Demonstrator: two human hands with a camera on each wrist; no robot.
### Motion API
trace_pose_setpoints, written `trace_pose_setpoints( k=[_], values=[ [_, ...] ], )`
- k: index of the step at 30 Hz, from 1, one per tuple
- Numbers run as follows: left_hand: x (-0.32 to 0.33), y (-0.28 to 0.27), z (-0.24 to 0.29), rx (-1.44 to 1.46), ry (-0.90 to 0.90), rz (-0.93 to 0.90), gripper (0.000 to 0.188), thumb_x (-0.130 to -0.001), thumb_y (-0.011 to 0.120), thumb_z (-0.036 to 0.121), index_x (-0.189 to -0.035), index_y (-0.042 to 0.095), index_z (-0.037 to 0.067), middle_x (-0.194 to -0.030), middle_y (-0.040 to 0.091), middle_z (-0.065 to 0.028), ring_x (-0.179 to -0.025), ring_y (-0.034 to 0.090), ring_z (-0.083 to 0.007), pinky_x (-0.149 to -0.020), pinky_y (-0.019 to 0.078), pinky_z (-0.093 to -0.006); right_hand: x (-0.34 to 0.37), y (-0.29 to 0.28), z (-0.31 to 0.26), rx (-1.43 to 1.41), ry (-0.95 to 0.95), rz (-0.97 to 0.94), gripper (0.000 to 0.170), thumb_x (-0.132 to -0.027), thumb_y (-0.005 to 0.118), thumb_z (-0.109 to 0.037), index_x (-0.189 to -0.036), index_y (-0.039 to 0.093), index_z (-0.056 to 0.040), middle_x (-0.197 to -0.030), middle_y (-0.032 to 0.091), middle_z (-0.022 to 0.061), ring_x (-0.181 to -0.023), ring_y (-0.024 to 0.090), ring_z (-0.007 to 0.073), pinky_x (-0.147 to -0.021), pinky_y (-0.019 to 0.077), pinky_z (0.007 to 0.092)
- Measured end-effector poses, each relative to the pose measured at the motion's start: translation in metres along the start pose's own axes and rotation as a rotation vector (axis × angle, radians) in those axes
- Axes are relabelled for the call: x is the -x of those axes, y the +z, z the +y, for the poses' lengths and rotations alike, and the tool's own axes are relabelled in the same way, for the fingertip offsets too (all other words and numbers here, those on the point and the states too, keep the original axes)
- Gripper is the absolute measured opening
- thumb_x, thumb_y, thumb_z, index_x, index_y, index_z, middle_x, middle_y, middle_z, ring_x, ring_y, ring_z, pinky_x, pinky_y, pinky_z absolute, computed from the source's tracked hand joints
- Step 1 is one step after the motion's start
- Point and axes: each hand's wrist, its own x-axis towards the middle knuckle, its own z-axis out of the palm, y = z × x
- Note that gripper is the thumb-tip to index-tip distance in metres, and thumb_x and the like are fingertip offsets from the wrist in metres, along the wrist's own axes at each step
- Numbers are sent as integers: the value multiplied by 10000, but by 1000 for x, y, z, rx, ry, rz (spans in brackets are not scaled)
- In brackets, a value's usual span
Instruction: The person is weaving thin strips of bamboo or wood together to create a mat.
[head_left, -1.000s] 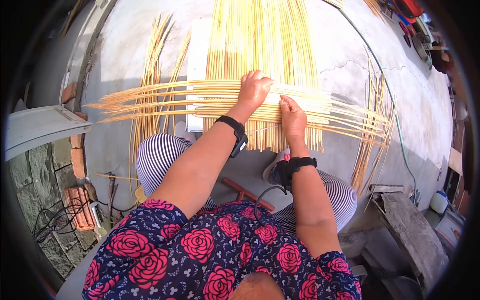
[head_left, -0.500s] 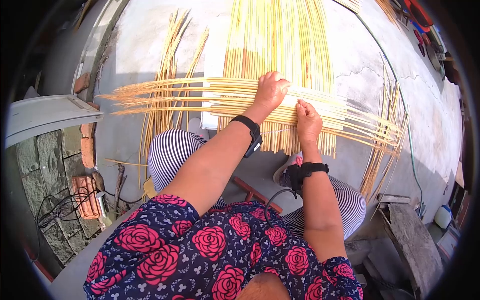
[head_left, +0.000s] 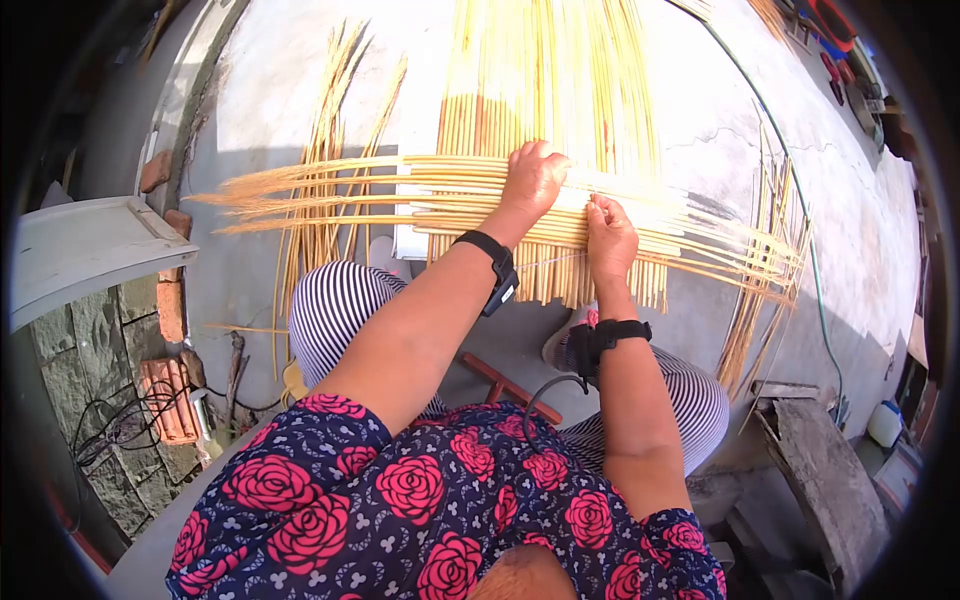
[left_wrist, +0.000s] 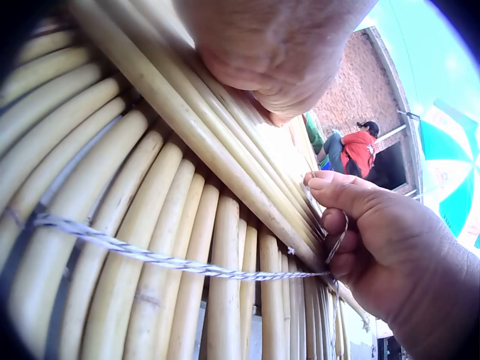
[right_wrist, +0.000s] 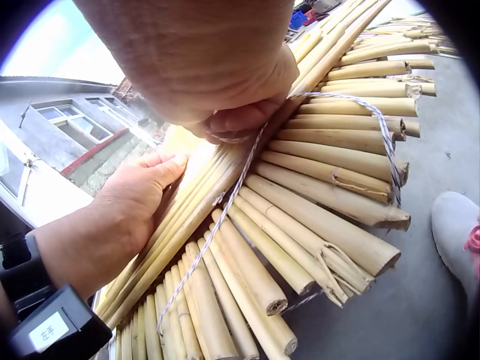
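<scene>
A layer of straw-coloured stalks runs away from the person, with a bundle of crosswise stalks with feathery ends lying over its near part. My left hand grips this crosswise bundle; in the right wrist view its thumb lies along the stalks. Close by on the right, my right hand pinches a twisted white-and-dark string between thumb and fingers, near the bundle's near edge. The string passes across the lengthwise stalks near their cut ends and forms a loop beside the right hand.
Loose stalks lie on the concrete floor at left and right. A green hose curves along the right side. Below the hands are striped knees and a red metal bar. Another person sits in the background.
The head view has shifted slightly, so everything sits a little farther right than a second ago. Both hands keep nearly the same place on the stalks.
</scene>
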Motion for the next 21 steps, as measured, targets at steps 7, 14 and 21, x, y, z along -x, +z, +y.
trace_pose_setpoints(
  k=[7,14,21],
  values=[
    [-2,6,0,-65,-71,-22,96,-783,616,147,-858,663,112,-918,567,-90,-975,507,-280,-882,386,-415,-6,0,2,40,54,-28,184,-868,631,-273,-1014,696,-182,-829,705,43,-741,654,177,-698,497,309],
    [-4,7,2,-149,-96,-53,149,-759,672,130,-903,636,117,-996,546,-65,-999,497,-275,-891,372,-418,-3,-1,0,15,52,-23,186,-861,629,-281,-1010,692,-189,-848,706,54,-762,662,204,-700,502,320],
    [-4,4,5,-138,-101,-59,186,-769,659,148,-949,622,119,-1011,531,-70,-1017,483,-271,-895,348,-432,-4,-2,-2,38,17,6,189,-860,631,-264,-1015,692,-175,-846,707,57,-759,664,199,-710,503,314]
  ],
)
